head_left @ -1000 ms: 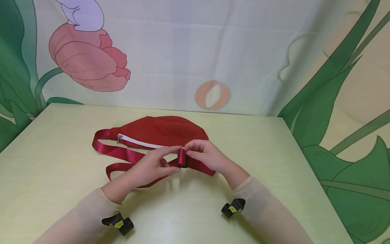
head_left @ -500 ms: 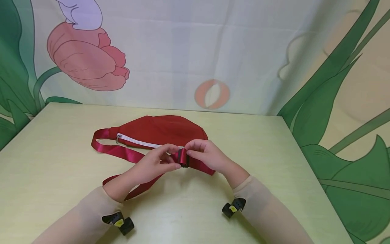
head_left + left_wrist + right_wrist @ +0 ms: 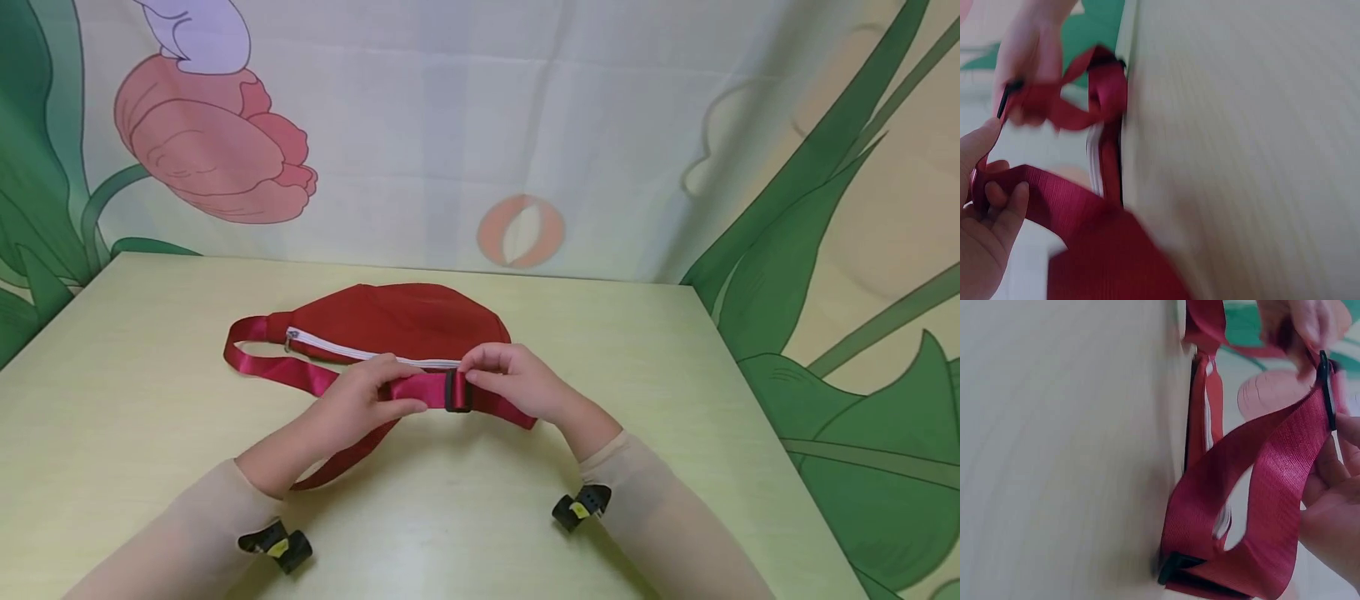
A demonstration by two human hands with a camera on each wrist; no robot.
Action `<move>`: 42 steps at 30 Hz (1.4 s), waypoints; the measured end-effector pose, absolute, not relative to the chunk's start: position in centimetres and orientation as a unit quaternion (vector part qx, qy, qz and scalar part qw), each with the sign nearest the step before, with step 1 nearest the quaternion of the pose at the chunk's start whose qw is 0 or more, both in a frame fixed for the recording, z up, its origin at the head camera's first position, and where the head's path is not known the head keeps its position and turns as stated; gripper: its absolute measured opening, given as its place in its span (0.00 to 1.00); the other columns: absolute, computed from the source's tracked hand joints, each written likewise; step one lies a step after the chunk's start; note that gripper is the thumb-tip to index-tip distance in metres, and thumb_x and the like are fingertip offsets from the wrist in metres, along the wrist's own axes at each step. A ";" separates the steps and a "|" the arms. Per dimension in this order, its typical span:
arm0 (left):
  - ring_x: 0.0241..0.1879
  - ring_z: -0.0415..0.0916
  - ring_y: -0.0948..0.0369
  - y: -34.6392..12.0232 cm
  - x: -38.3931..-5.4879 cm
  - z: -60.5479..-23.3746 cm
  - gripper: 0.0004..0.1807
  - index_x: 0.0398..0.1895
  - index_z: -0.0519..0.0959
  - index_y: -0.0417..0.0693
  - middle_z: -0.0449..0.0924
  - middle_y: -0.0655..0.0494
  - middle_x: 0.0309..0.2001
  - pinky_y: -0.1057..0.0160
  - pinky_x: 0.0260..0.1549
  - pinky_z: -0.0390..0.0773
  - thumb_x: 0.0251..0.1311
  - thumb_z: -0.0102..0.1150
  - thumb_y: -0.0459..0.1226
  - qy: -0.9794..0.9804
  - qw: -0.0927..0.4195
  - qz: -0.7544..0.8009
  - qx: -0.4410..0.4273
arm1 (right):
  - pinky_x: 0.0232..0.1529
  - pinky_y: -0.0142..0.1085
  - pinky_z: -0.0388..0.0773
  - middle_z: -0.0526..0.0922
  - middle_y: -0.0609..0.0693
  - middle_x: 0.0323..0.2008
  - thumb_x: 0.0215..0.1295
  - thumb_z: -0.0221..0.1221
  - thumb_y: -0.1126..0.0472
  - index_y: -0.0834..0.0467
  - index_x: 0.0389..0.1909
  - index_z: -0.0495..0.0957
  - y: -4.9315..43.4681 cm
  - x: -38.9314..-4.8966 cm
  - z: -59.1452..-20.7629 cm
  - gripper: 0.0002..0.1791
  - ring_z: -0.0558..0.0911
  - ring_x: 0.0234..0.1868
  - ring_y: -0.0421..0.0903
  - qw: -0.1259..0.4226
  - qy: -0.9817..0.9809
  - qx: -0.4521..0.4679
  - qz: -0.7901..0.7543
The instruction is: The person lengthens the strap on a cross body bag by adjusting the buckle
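A red waist bag [image 3: 405,321] with a white zipper [image 3: 337,347] lies on the table, its crimson webbing strap [image 3: 418,390] along the near side. My left hand [image 3: 348,412] pinches the strap left of a black slider buckle [image 3: 458,392]. At the buckle's right side, my right hand [image 3: 521,382] pinches its edge between thumb and fingers. In the right wrist view the strap forms a loop from this slider down to a second black buckle [image 3: 1175,565]. The left wrist view shows the strap [image 3: 1054,200] passing between the left fingers.
The pale table [image 3: 480,517] ends at a printed curtain [image 3: 375,167] behind the bag. A strap loop [image 3: 243,350] lies at the bag's left end, and another strap length [image 3: 348,458] hangs below the left forearm.
My left hand has moved from the buckle leftward, and a flat stretch of strap now shows between them. The right hand stays at the buckle, which has shifted slightly right.
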State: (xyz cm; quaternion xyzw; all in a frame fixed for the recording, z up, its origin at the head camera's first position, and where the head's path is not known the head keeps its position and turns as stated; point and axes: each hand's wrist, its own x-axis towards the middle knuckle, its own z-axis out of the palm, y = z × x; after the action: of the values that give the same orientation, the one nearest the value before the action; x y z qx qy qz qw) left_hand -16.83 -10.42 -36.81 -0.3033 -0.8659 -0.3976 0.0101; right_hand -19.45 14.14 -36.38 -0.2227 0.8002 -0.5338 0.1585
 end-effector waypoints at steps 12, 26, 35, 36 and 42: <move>0.26 0.69 0.61 -14.8 -17.9 -36.1 0.17 0.42 0.80 0.48 0.74 0.62 0.27 0.64 0.25 0.73 0.47 0.71 0.36 -0.915 -0.063 -0.303 -0.259 | 0.47 0.39 0.75 0.79 0.50 0.41 0.65 0.56 0.64 0.57 0.41 0.76 15.6 -19.9 -36.6 0.06 0.77 0.45 0.47 0.125 0.830 -0.211 -0.502; 0.39 0.74 0.45 -19.7 -18.6 -34.3 0.20 0.47 0.75 0.31 0.75 0.37 0.39 0.47 0.31 0.79 0.52 0.65 0.33 -0.982 0.036 -0.103 -0.153 | 0.46 0.39 0.74 0.79 0.51 0.40 0.64 0.57 0.65 0.59 0.44 0.75 15.7 -20.1 -37.1 0.08 0.77 0.43 0.47 0.097 0.833 -0.176 -0.516; 0.28 0.78 0.60 -9.9 -15.1 -35.0 0.34 0.62 0.69 0.41 0.70 0.45 0.56 0.64 0.26 0.79 0.52 0.68 0.43 -0.922 0.104 -0.191 -0.320 | 0.44 0.35 0.76 0.81 0.49 0.38 0.62 0.60 0.64 0.60 0.43 0.75 13.4 -19.7 -36.8 0.10 0.80 0.42 0.43 0.109 0.833 -0.232 -0.491; 0.26 0.77 0.61 -9.0 -14.9 -35.2 0.35 0.62 0.68 0.42 0.70 0.46 0.56 0.66 0.25 0.78 0.51 0.69 0.43 -0.914 0.106 -0.195 -0.339 | 0.45 0.35 0.76 0.81 0.49 0.38 0.62 0.60 0.65 0.60 0.43 0.74 13.3 -19.6 -36.7 0.10 0.80 0.42 0.43 0.114 0.828 -0.233 -0.497; 0.33 0.76 0.61 -6.3 -15.3 -36.3 0.34 0.58 0.72 0.44 0.75 0.52 0.44 0.66 0.31 0.78 0.45 0.73 0.37 -0.898 0.128 -0.243 -0.343 | 0.50 0.40 0.74 0.80 0.52 0.43 0.61 0.61 0.63 0.61 0.46 0.74 14.5 -19.3 -36.2 0.14 0.78 0.47 0.47 0.122 0.819 -0.229 -0.512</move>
State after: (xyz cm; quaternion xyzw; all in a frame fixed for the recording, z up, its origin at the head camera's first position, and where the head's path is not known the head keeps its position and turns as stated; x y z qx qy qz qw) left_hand -15.31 -6.34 -36.30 -0.3433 -0.8983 -0.2427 0.1278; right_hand -19.31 14.48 -36.19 -0.2290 0.8189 -0.5119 0.1223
